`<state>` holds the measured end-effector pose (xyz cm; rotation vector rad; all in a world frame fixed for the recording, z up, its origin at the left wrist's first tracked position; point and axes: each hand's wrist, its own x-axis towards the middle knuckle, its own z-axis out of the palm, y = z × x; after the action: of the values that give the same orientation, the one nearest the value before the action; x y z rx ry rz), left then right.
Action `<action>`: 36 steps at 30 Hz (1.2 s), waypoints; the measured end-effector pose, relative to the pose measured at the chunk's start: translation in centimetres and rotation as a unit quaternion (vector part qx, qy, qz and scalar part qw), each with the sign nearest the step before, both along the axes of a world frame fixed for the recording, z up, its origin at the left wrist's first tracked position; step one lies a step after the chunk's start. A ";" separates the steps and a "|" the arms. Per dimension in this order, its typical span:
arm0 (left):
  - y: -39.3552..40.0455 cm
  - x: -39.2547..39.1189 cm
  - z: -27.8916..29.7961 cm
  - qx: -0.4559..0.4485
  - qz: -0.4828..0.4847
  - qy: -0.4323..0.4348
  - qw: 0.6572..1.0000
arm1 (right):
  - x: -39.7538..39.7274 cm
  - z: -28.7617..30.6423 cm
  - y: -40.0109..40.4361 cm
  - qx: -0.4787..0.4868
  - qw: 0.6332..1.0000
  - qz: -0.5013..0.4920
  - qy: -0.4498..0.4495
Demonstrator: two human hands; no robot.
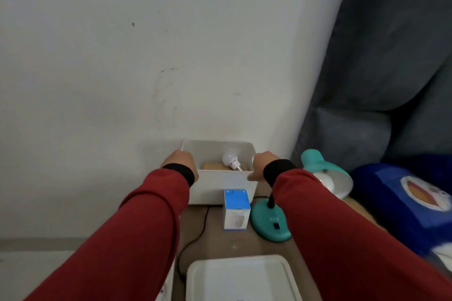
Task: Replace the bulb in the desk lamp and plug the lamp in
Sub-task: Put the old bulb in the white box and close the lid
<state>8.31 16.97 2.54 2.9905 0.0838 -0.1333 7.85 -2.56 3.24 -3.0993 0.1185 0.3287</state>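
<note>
Red sleeves (137,222) are reaching: both hands, left hand (180,163) and right hand (259,164), are clasping the light, rigid bin (220,184); its loose bulb (231,159) looks fragile.

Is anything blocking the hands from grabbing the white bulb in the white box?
Nothing visible blocks it. The white bulb lies uncovered in the open white plastic box, between the left hand and the right hand, which grip the box's sides.

A single head-worn wide-angle view looks forward and down along both outstretched arms, close above them. The left hand (180,163) and right hand (259,164) sit mid-frame, wall (146,56) filling everything beyond them.
</note>
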 end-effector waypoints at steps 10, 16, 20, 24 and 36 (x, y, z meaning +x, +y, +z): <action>-1.4 -11.8 -7.9 -0.011 -0.011 0.069 0.997 | -13.3 -8.5 -2.0 0.112 0.993 -0.044 0.023; -2.5 -18.5 -14.8 -0.083 -0.007 0.132 0.988 | -19.5 -14.8 -2.4 0.143 0.984 -0.073 0.073; -2.5 -20.5 -17.9 -0.100 0.013 0.167 0.981 | -21.7 -17.4 -3.1 0.128 0.980 -0.099 0.114; -2.6 -21.3 -19.3 -0.104 0.031 0.179 0.978 | -22.8 -18.5 -3.9 0.126 0.974 -0.128 0.139; -2.4 -19.9 -17.3 -0.133 0.028 0.125 0.983 | -21.9 -16.8 -4.0 0.180 0.970 -0.139 0.086</action>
<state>-11.64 14.57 -14.71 2.6880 0.1631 -0.4733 -14.08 -6.56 -13.55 -2.6457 0.4396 0.5401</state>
